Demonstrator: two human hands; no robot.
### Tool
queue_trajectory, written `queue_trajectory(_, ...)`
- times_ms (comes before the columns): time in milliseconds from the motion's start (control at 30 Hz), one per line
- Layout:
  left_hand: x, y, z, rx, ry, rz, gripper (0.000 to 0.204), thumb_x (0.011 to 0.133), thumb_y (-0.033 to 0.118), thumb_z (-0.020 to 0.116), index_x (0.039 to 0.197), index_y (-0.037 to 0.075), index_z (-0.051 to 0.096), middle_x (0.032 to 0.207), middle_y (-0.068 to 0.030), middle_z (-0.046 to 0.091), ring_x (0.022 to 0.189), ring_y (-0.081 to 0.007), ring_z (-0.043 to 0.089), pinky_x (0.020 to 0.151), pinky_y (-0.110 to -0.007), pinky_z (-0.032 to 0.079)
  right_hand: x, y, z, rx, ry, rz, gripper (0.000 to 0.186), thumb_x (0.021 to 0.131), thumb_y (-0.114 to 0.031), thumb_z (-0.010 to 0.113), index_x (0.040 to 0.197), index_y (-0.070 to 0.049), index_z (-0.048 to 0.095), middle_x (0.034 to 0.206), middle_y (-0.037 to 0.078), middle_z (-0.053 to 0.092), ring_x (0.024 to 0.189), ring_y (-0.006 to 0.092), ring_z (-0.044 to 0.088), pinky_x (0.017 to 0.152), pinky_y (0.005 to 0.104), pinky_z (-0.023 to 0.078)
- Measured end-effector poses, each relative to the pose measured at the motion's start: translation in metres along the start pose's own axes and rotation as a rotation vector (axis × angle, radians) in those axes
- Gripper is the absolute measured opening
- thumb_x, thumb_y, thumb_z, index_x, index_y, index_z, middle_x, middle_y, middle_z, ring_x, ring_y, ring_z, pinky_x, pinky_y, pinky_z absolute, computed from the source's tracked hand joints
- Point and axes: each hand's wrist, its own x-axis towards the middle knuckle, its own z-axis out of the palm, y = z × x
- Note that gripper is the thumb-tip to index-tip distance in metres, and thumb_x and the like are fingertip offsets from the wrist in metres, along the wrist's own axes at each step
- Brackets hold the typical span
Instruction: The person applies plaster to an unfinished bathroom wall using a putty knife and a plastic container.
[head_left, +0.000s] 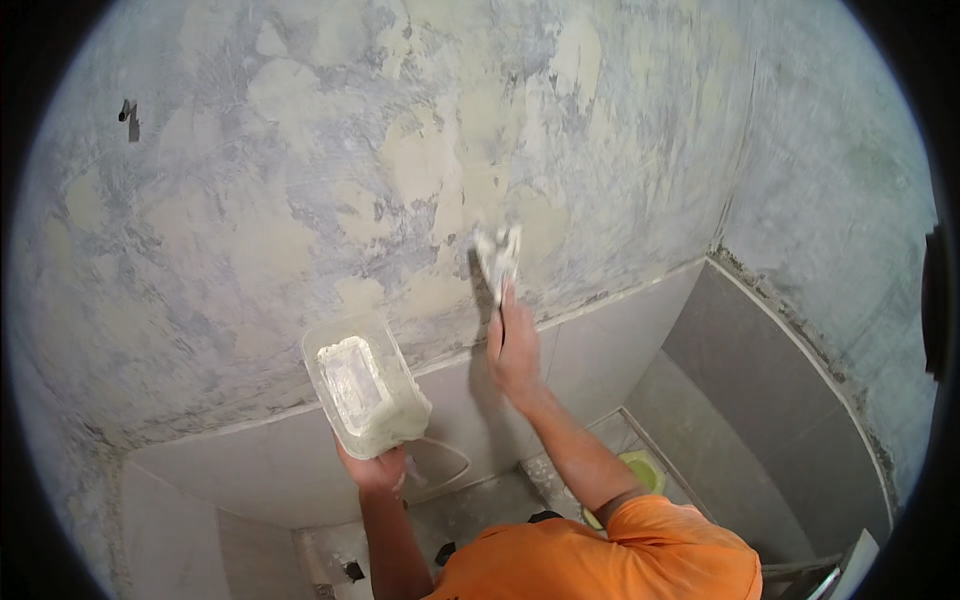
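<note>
My left hand grips a translucent rectangular plastic tub from below. The tub tilts so that I look into it, and whitish putty coats its bottom and inner walls. In my right hand is a putty knife, its handle in my closed fingers. Whitish putty covers the blade, which is slightly blurred. It is at the patchy plastered wall, just above the tiles; I cannot tell whether it touches. Pale yellowish putty patches spread over the grey wall around it.
Grey tiles line the lower wall, their top edge forming a narrow ledge. A second plastered wall meets it at the right. Below are a yellow-green basin, partly behind my right arm, and a pale looped hose. A dark hole marks the upper left wall.
</note>
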Motion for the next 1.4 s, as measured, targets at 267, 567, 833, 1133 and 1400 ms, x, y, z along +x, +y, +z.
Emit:
queue_trajectory(267,0.019,-0.02,-0.024,0.986,-0.172,0.548,0.05,0.101,0.036,0.051,0.143,0.01,0.049,0.138,-0.0081,0.058,0.124,-0.0283,0.058,0.099,-0.05,0.052,0.067,-0.045,0.013,-0.09,-0.111,0.168,0.067,0.097,-0.013,0.052,0.159,-0.007,0.027,0.097,0.025,0.055,0.082,0.0419,0.059,0.073,0.0491,0.05)
queue_trajectory(567,0.024,-0.015,-0.001,0.285,-0.086,0.18,0.057,0.103,0.046,0.039,0.147,0.011,0.046,0.142,-0.0077,0.055,0.126,-0.0323,0.056,0.098,-0.055,0.051,-0.08,0.016,0.022,0.089,-0.271,0.151,0.071,0.093,-0.012,0.057,0.159,-0.014,0.031,0.099,0.025,0.056,0.083,0.0441,0.059,0.075,0.0504,0.05)
queue_trajectory(833,0.006,-0.019,0.011,0.011,-0.132,0.067,0.051,0.104,0.03,0.05,0.147,0.004,0.043,0.147,-0.0152,0.05,0.131,-0.0315,0.054,0.103,-0.052,0.05,0.101,-0.027,-0.018,0.038,0.091,0.003,0.069,0.093,-0.011,0.059,0.157,-0.01,0.034,0.09,0.021,0.055,0.071,0.0394,0.057,0.065,0.0477,0.051)
queue_trajectory(1133,0.002,-0.035,0.0,0.808,-0.134,0.401,0.059,0.098,0.033,0.06,0.145,0.002,0.045,0.146,-0.014,0.052,0.128,-0.0297,0.056,0.108,-0.046,0.047,-0.114,0.034,0.016,0.04,-0.472,0.289,0.075,0.093,-0.016,0.059,0.16,-0.018,0.025,0.097,0.022,0.059,0.076,0.0421,0.062,0.07,0.0497,0.053)
queue_trajectory(1400,0.004,-0.032,0.034,0.1,-0.019,0.131,0.057,0.104,0.043,0.041,0.147,0.005,0.045,0.146,-0.0125,0.053,0.13,-0.0338,0.055,0.109,-0.05,0.047,0.022,0.014,-0.038,0.186,-0.182,0.099,0.07,0.09,-0.008,0.06,0.156,-0.006,0.035,0.091,0.021,0.061,0.078,0.0394,0.06,0.068,0.0454,0.049)
